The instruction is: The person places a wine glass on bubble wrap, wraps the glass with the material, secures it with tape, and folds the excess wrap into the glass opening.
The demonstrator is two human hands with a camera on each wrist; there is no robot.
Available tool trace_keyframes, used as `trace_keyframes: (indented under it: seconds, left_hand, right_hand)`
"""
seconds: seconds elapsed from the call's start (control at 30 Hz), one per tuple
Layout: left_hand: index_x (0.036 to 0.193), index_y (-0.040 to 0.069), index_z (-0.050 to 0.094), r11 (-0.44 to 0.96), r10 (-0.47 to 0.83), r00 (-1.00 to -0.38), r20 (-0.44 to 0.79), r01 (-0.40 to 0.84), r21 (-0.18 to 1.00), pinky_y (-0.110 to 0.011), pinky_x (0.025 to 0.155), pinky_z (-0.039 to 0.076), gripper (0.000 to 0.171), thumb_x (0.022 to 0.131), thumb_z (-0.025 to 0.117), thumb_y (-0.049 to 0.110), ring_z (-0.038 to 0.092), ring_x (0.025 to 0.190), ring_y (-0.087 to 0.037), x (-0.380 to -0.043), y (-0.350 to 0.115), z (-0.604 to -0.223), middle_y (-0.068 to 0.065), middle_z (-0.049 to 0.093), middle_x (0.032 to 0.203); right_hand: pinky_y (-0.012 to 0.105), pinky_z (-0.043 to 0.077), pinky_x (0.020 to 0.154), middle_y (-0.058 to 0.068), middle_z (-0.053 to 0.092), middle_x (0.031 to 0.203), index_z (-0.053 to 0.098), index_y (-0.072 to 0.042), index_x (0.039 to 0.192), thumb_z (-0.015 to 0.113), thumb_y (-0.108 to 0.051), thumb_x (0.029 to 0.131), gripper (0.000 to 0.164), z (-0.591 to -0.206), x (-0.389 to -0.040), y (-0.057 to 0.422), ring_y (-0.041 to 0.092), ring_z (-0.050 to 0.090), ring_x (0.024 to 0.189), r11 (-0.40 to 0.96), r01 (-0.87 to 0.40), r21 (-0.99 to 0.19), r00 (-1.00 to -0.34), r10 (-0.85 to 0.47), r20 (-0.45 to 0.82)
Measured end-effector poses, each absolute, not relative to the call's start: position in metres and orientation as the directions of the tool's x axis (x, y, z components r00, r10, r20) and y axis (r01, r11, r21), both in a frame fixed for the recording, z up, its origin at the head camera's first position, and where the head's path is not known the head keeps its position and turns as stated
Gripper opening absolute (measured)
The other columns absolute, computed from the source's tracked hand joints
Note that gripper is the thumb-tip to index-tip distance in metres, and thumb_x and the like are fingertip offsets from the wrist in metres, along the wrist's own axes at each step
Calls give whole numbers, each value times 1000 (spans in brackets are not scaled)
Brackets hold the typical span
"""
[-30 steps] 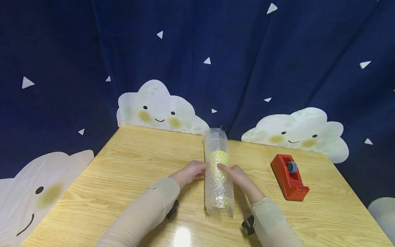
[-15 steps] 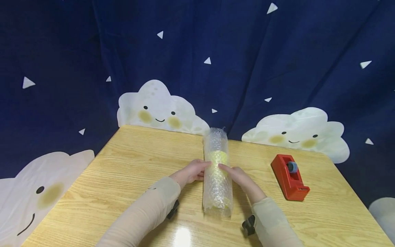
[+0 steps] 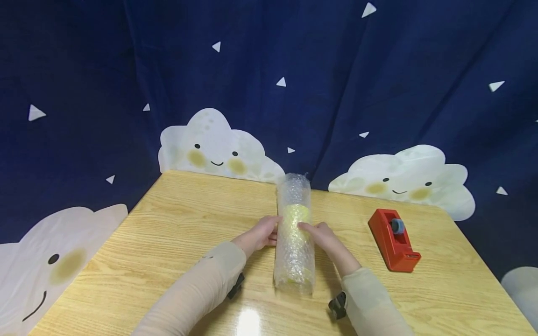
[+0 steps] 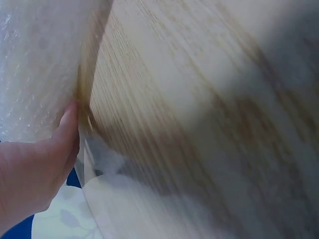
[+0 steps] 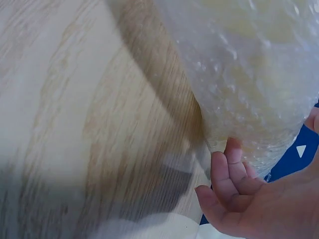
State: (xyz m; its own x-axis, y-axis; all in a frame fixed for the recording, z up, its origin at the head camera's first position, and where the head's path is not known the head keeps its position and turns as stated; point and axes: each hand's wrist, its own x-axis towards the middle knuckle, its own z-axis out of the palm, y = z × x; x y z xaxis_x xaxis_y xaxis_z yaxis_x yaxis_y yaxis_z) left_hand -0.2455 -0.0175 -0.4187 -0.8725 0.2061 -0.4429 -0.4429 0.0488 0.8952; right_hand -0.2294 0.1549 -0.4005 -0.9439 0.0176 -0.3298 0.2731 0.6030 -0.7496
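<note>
A long roll of clear bubble wrap point(image 3: 296, 270) lies lengthwise at the middle of the wooden table, with something yellow point(image 3: 296, 213) showing through its layers. My left hand point(image 3: 264, 232) holds its left side, thumb at the upper edge and the other fingers lower down. From the right, my right hand point(image 3: 323, 235) lays its thumb over the top, while in the right wrist view its fingers point(image 5: 224, 181) curl against the lower side of the bubble wrap point(image 5: 239, 84). The left wrist view has the left hand point(image 4: 40, 164) at the wrap's edge. The roll's underside is hidden.
To the right stands a red tape dispenser point(image 3: 394, 242) holding a small blue-rimmed tape roll point(image 3: 397, 227). The wooden table point(image 3: 210, 200) ends at the back against a dark blue curtain point(image 3: 252, 70) printed with white clouds. Both wrists carry small black cameras.
The bubble-wrap roll has shifted slightly left, its near end most of all. The left thumb has drawn back toward the roll's left edge. The right hand and tape dispenser stay about where they were.
</note>
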Motion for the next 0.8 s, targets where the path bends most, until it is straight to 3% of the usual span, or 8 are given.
trace_keyframes:
  seconds: [0.07,0.17,0.3,0.47,0.57,0.67,0.73,0.8]
  left_hand:
    - [141,-1,28,43,189,-873,-449,-449,892,-25,63,49,54,96,41,25,54,66,-13,-245,-18,-419,-7,55,83]
    - [140,-4,29,41,179,-874,-453,-453,891,-28,70,52,54,96,43,23,55,70,-14,-245,-19,-420,-11,58,92]
    - [130,-7,41,33,169,-873,-457,-459,888,-33,81,54,46,94,46,21,56,74,-15,-246,-20,-421,-16,59,102]
    - [122,-9,48,25,184,-878,-441,-444,895,-33,82,54,39,92,47,16,55,72,-13,-247,-20,-422,-11,59,96]
    - [119,-9,51,30,200,-881,-430,-433,901,-32,83,54,36,92,47,16,56,73,-13,-246,-20,-422,-14,61,100]
    - [120,-9,52,53,216,-882,-419,-418,907,-32,82,53,38,94,48,18,57,76,-14,-245,-20,-421,-19,63,108]
    - [122,-8,52,76,226,-884,-409,-402,912,-31,81,53,40,95,48,21,57,77,-14,-245,-19,-421,-21,63,111]
    - [123,-8,52,97,229,-886,-402,-390,916,-30,79,53,42,96,48,24,57,78,-13,-245,-17,-420,-20,63,111]
  right_hand:
    - [33,43,70,10,48,77,45,0,82,57,-44,85,45,-400,-230,154,21,46,70,595,273,-756,-947,30,-319]
    - [26,32,55,-3,34,59,35,-12,67,58,-43,84,43,-399,-230,153,12,33,55,590,271,-760,-949,34,-312]
    - [24,33,55,-5,33,59,35,-14,63,59,-41,84,42,-398,-230,154,11,34,56,596,264,-759,-952,34,-304]
    - [28,41,64,-3,35,61,36,-15,61,58,-40,85,41,-398,-229,156,14,40,63,596,258,-760,-954,33,-298]
    - [33,46,74,4,48,70,47,-8,68,56,-42,87,40,-397,-229,157,18,49,72,610,254,-750,-954,31,-298]
    - [41,46,87,20,61,98,60,6,96,50,-51,88,58,-396,-229,157,27,57,91,643,245,-725,-953,22,-302]
    - [46,44,94,29,58,118,55,13,116,46,-58,88,76,-396,-228,157,35,57,104,665,239,-707,-952,17,-306]
    - [49,42,98,33,53,124,50,17,121,44,-61,88,85,-397,-228,158,40,54,112,683,233,-693,-951,11,-309]
